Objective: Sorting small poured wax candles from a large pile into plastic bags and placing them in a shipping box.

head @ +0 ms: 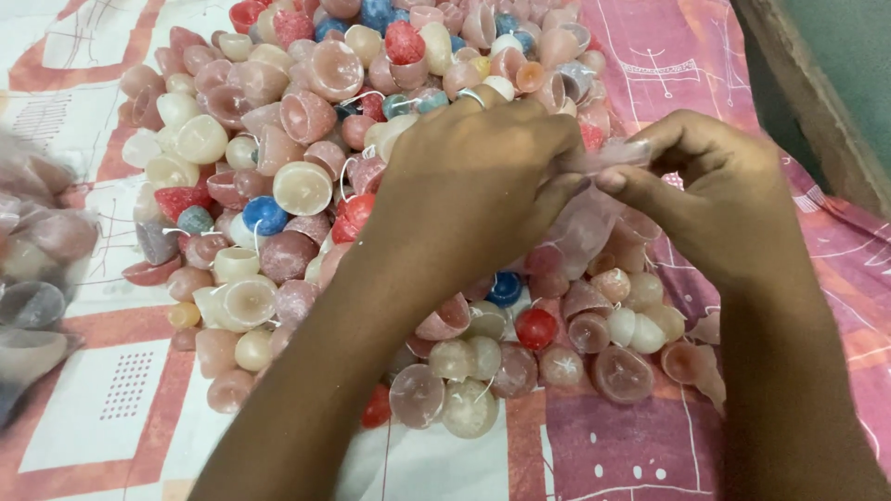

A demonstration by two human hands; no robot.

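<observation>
I saw my left hand (478, 172) and right hand (715, 199) pinching a thin clear plastic bag (594, 218) above the wax candles (297, 186). It looked light, limp, slippery; I judged its mouth edge the best hold.

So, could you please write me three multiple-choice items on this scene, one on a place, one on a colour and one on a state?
1. Where is the clear plastic bag that both hands work on?
A. Above the pile of small wax candles
B. On a shelf
C. In a bucket

2. What colour is the round candle lying below the hands?
A. Green
B. Red
C. Black

3. How do the left hand and the right hand stand?
A. Flat on the cloth
B. Far apart
C. Close together, fingers pinching the bag's top

Answers: 1 A, the bag hangs between the hands over the heap on the patterned cloth. 2 B, it is plainly red. 3 C, both hands' fingertips meet at the bag's edge.
</observation>
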